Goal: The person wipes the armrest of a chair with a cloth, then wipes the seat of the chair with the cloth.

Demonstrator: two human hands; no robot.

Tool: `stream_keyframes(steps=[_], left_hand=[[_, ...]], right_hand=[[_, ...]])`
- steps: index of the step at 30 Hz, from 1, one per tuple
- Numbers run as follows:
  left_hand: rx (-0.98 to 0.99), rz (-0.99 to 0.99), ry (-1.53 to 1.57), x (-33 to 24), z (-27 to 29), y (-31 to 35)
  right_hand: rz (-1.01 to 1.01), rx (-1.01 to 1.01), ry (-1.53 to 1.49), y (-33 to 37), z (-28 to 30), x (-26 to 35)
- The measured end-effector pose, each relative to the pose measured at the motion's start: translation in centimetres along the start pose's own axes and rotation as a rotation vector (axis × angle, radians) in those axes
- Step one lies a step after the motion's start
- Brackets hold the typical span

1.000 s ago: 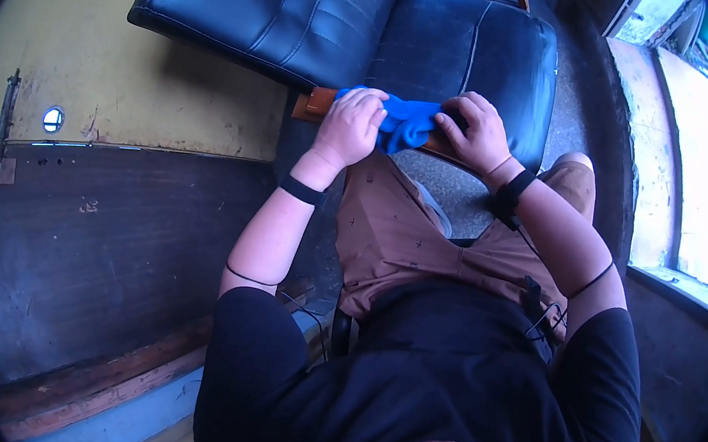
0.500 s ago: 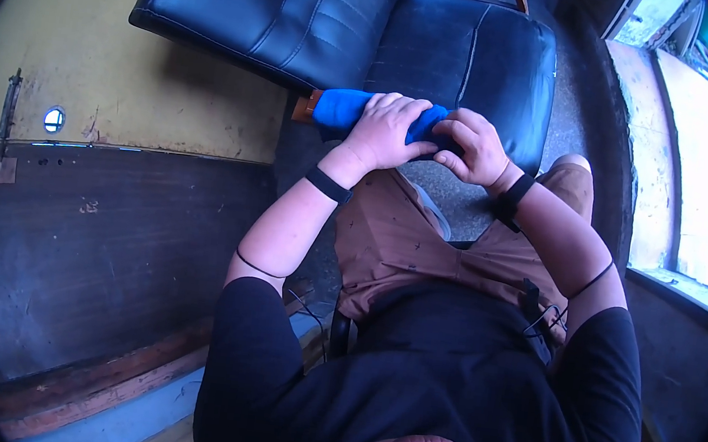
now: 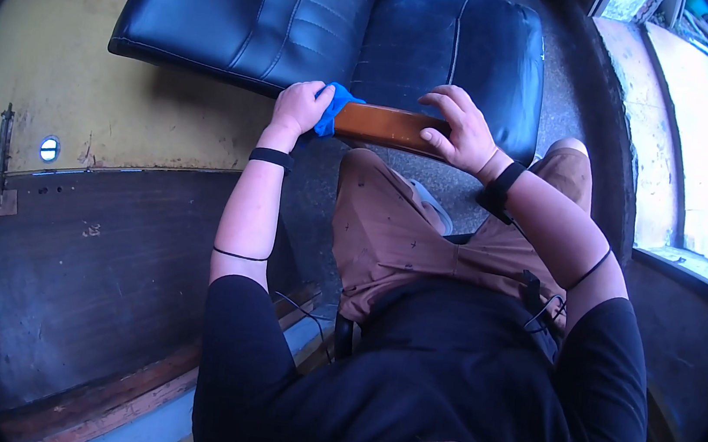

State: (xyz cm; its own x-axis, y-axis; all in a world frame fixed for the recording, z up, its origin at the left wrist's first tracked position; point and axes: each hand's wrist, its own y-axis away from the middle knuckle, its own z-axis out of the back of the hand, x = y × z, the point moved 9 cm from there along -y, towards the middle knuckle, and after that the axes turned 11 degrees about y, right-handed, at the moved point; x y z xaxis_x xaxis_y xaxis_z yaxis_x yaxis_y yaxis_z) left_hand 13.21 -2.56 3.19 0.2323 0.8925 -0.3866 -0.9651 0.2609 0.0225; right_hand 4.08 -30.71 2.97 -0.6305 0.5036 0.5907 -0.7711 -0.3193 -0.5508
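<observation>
A blue cloth (image 3: 333, 109) is bunched in my left hand (image 3: 299, 106), its fingers closed on it at the left end of the chair's brown wooden armrest (image 3: 382, 125). The armrest's smooth top lies bare between my two hands. At its right end is my right hand (image 3: 462, 135), fingers apart and curved, the thumb against or just over the wood. Nothing shows in that hand. Directly behind the armrest is the chair's black padded seat (image 3: 493, 71), with the stitched backrest (image 3: 220, 14) to the left.
A yellow and dark brown panel (image 3: 107, 245) with a metal bolt (image 3: 4, 146) stands at the left. On the right is a bright window opening (image 3: 704, 139) with a sill. My knees in brown trousers (image 3: 388, 225) are just below the armrest.
My left hand has moved left, drawing the blue cloth to the armrest's left end and baring the wood. My right hand's fingers have lifted and spread, with no cloth beneath them now.
</observation>
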Motion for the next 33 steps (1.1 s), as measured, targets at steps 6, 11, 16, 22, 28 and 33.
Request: stream_keyframes(steps=[6,11,16,22,28,33], left_hand=[[0.271,0.055,-0.055,-2.4,-3.3,-2.1],[0.232,0.047,-0.077,-1.9,-2.8,-0.8],[0.205,-0.087,0.063,-6.3,-4.3,-1.3],[0.290,-0.185,0.141,-14.7,-9.1,-1.1],[0.311,-0.155,0.091,-16.5,-9.7,-0.6],[0.134,-0.309,0.175,-15.0,-7.0,0.5]], right_hand=[[-0.033,0.006,0.036,0.4,1.0,-0.4],[0.016,-0.070,-0.021,0.1,0.2,0.5],[-0.003,-0.089,-0.010,0.2,0.7,0.2],[0.034,-0.143,0.006,0.0,1.2,0.7],[0.000,-0.131,-0.006,0.1,1.3,0.3],[-0.034,-0.112,0.026,0.3,1.0,0.1]])
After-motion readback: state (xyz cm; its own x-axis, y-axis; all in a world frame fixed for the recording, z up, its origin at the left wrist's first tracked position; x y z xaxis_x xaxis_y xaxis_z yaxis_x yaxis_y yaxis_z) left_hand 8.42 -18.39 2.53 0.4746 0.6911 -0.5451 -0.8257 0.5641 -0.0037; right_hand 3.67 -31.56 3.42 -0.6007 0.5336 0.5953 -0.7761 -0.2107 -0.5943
